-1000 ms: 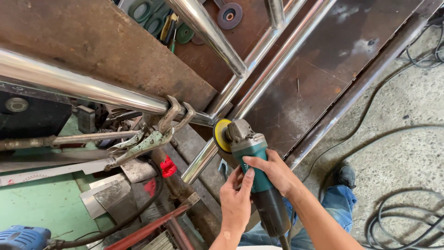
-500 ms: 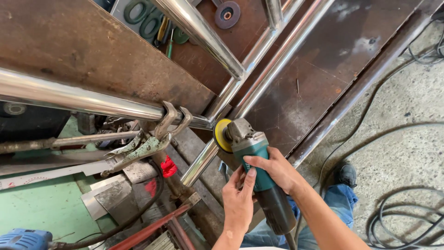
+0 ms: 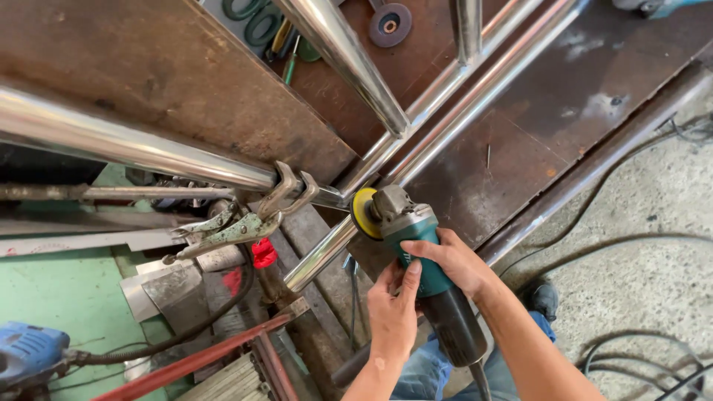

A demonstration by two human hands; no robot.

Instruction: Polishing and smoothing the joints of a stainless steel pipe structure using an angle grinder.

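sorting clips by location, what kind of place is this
Most likely a metal fabrication or welding workshop. Both hands, left hand and right hand, hold an angle grinder against polished steel tubes, locking pliers clamp one, on a rusty steel workbench.

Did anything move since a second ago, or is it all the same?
Almost the same. Both hands keep their grip on the teal angle grinder: the right hand over its body, the left hand underneath. Its yellow disc stays against the shiny steel tube. The locking pliers stay clamped.
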